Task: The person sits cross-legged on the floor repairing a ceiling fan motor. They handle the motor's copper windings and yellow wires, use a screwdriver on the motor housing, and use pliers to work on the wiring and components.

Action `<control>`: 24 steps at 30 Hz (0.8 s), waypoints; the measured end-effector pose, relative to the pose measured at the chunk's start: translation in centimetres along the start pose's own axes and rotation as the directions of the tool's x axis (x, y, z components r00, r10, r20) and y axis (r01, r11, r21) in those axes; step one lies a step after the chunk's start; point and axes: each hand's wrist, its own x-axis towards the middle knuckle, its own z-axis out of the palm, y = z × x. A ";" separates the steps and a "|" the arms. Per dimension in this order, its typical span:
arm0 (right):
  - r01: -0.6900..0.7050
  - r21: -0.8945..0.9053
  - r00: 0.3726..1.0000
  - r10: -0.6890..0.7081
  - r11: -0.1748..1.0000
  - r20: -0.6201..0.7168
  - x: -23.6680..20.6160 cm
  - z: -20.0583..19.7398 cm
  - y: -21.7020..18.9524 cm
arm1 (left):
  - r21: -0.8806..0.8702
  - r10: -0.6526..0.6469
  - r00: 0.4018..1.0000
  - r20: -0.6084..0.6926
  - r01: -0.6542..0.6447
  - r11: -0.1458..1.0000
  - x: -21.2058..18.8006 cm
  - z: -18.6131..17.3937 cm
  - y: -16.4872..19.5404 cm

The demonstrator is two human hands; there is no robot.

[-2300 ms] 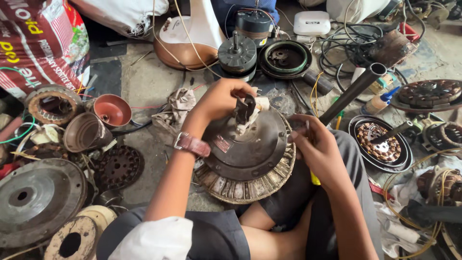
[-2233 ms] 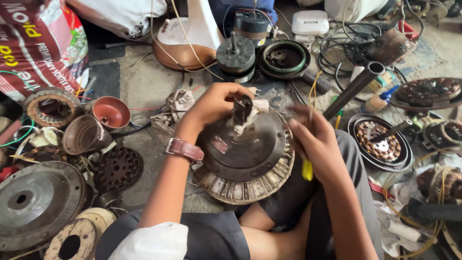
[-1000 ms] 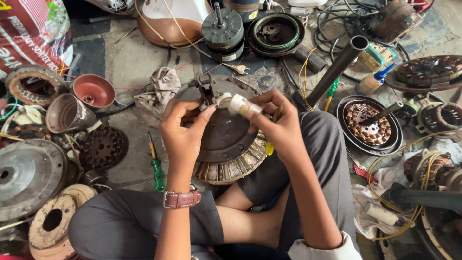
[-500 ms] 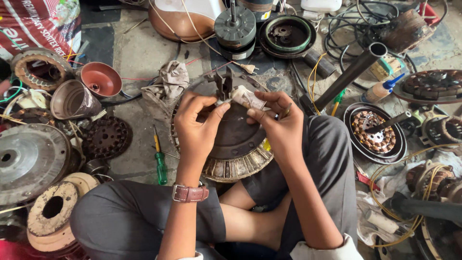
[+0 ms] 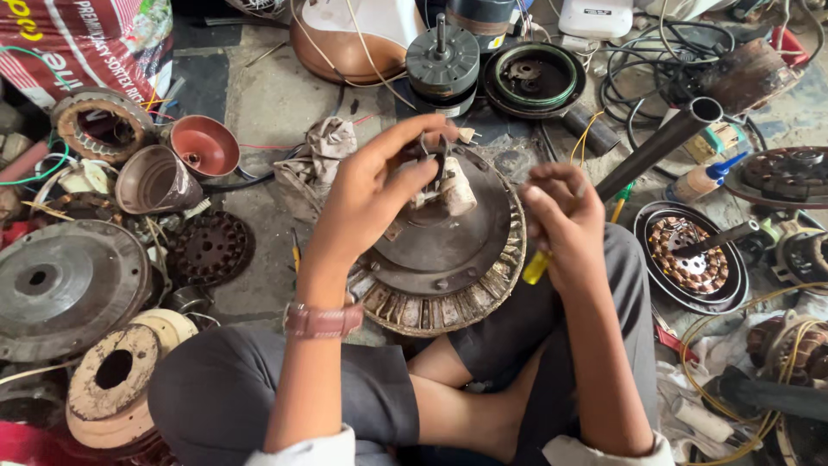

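I am seeing the person sitting cross-legged on the floor [image 5: 267, 103], with a round fan motor [image 5: 448, 255] resting tilted against the lap at frame centre. The left hand [image 5: 375, 190] is reaching over the motor from 8 o'clock; its fingers are pinching together on the pale wrapped capacitor [image 5: 453, 185] and wires at the motor hub. A watch [image 5: 323, 321] is sitting on that wrist. The right hand [image 5: 565, 220] is hovering at 3 o'clock of the motor, curled tight around a yellow-handled screwdriver [image 5: 535, 267]; only the handle end is showing below the fist. A dark metal pipe [image 5: 660, 147] is slanting away at 1 o'clock of that hand. A crumpled rag [image 5: 323, 151] is lying at 10 o'clock of the motor, and two reddish cup-shaped covers [image 5: 185, 160] are lying farther left.
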 end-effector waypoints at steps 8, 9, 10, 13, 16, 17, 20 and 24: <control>0.109 0.122 0.982 -0.088 0.986 -0.165 0.6 -3.0 2.8 | 0.538 0.064 0.973 -0.221 0.067 0.840 -0.3 2.5 1.1; 0.102 0.122 0.982 -0.080 0.987 -0.171 0.7 -3.2 3.1 | 0.653 0.160 0.967 -0.197 0.008 0.757 -0.7 2.8 1.5; 0.054 0.091 0.984 -0.037 0.994 -0.176 0.8 -3.4 3.2 | 0.757 0.250 0.956 -0.157 -0.046 0.652 -1.0 3.0 1.8; -0.070 0.022 0.977 0.073 0.997 -0.199 1.1 -4.2 3.6 | 0.739 0.442 0.881 -0.170 -0.183 0.648 -1.6 2.5 2.9; -0.142 -0.014 0.969 0.136 0.990 -0.205 1.5 -4.4 3.9 | 0.640 0.315 0.941 -0.123 -0.167 0.750 -1.6 1.7 3.2; -0.153 -0.024 0.969 0.146 0.988 -0.200 1.5 -4.3 4.1 | 0.582 0.265 0.959 -0.099 -0.161 0.797 -1.5 1.6 2.9; -0.185 -0.109 0.970 0.163 0.977 -0.180 1.5 -3.5 4.4 | 0.426 0.144 0.987 -0.069 -0.101 0.899 -0.9 1.7 1.7; -0.223 -0.287 0.966 0.173 0.932 -0.189 2.6 -2.3 4.2 | 0.491 0.129 0.984 -0.121 -0.053 0.870 -0.2 2.0 0.7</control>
